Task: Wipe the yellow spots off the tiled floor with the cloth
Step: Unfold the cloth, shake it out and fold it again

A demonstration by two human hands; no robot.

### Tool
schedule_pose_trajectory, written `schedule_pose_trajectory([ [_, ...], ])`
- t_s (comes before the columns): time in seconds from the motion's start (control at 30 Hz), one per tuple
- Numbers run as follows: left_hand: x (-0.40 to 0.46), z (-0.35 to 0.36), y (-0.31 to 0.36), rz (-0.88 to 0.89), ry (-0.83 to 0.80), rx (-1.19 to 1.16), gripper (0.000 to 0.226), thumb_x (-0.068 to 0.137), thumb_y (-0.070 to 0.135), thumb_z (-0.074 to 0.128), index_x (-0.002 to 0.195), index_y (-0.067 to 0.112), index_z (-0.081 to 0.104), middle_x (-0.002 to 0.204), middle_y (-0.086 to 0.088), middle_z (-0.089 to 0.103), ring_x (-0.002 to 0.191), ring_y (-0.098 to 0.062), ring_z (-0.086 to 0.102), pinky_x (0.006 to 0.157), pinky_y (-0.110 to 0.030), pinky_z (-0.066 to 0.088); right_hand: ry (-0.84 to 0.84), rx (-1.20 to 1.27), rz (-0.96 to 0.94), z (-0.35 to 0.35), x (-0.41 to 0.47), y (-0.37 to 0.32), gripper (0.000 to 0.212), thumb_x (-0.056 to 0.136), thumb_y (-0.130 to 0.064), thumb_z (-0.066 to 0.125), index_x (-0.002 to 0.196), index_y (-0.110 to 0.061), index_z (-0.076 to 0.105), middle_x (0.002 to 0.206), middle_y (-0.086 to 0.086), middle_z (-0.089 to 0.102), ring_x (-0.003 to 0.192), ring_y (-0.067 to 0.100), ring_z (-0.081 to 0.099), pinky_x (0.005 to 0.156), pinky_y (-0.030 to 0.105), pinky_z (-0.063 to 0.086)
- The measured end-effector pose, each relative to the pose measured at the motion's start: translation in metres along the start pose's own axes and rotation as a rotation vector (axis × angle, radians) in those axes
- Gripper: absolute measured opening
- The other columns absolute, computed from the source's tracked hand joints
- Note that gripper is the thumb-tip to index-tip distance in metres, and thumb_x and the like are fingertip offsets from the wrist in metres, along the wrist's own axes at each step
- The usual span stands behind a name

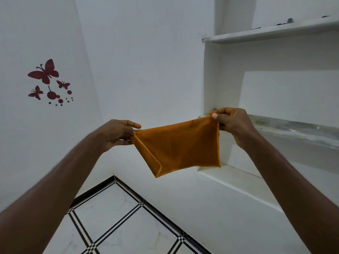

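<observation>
Both hands were raised in front of a white room corner, stretching an orange cloth (178,145) between them in the air. The left hand (117,133) pinched the cloth's upper left corner between thumb and fingers, and the right hand (232,121) pinched the upper right corner the same way, slightly higher. The cloth hung folded, its left edge doubled over, well above the floor and touching nothing else.

The tiled floor (117,213) showed only at the bottom of the view: pale marbled tiles crossed by black and white striped lines, with a dark border along the foot of the walls. No yellow spots could be made out on the part in sight.

On the left wall sat a dark red butterfly sticker (45,72) with smaller butterflies and dots below it. To the right, built-in white shelves (275,33) were recessed in the wall; the middle shelf's surface looked grey and smudged, and a few small dark items on the top shelf were too small to tell.
</observation>
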State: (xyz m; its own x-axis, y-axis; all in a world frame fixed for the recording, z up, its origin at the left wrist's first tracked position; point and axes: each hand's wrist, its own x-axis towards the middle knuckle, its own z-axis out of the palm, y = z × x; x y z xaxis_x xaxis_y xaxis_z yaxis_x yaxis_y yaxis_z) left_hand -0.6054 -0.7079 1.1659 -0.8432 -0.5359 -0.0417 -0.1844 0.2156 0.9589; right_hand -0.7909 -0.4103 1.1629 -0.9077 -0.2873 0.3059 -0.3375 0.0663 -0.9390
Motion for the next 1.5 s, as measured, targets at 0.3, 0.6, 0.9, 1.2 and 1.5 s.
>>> schedule_pose_trajectory([
  [0.3,-0.003,0.015,0.007,-0.008,0.114,0.031,0.039,0.095,-0.011,0.039,0.096,0.004,0.075,0.115,-0.018,0.064,0.101,-0.035,0.065,0.076,-0.040,0.061,0.026,-0.327,-0.276,-0.013,0.003,-0.009,0.007,0.090,-0.015,0.075,0.096,-0.013,0.075,0.086,0.006,0.076,0.079,0.022,0.075,0.077,0.040,0.064],
  [0.6,-0.007,0.017,0.002,0.155,-0.022,-0.243,0.031,0.091,-0.002,0.062,0.118,0.011,0.071,0.120,-0.008,0.065,0.112,-0.024,0.059,0.087,-0.034,0.054,0.108,-0.266,-0.311,-0.019,0.008,-0.015,0.012,0.095,-0.021,0.070,0.105,-0.016,0.074,0.094,0.008,0.075,0.084,0.023,0.073,0.075,0.039,0.064],
  [0.9,0.003,0.018,0.006,0.213,0.089,0.499,0.022,0.082,0.015,0.080,0.103,0.010,0.077,0.096,-0.004,0.070,0.087,-0.015,0.063,0.062,-0.020,0.051,-0.160,-0.058,-0.082,-0.027,0.007,-0.017,0.024,0.082,-0.015,0.081,0.103,-0.005,0.074,0.100,0.015,0.075,0.090,0.023,0.075,0.079,0.031,0.063],
  [1.2,-0.012,0.007,0.015,0.379,0.133,0.606,0.016,0.089,0.027,0.073,0.093,0.013,0.078,0.090,-0.002,0.075,0.086,-0.013,0.068,0.069,-0.022,0.053,-0.004,-0.537,-0.330,-0.029,-0.004,-0.018,0.009,0.084,-0.020,0.081,0.089,-0.017,0.074,0.083,0.005,0.074,0.075,0.017,0.071,0.075,0.035,0.060],
  [1.5,-0.051,0.007,0.023,0.343,0.108,-0.041,0.040,0.082,0.043,0.069,0.090,0.004,0.068,0.084,0.001,0.069,0.083,-0.011,0.068,0.075,-0.027,0.055,-0.196,-0.176,-0.218,-0.049,-0.006,-0.023,0.016,0.101,-0.027,0.058,0.100,-0.011,0.063,0.092,0.006,0.066,0.084,0.019,0.066,0.068,0.029,0.054],
])
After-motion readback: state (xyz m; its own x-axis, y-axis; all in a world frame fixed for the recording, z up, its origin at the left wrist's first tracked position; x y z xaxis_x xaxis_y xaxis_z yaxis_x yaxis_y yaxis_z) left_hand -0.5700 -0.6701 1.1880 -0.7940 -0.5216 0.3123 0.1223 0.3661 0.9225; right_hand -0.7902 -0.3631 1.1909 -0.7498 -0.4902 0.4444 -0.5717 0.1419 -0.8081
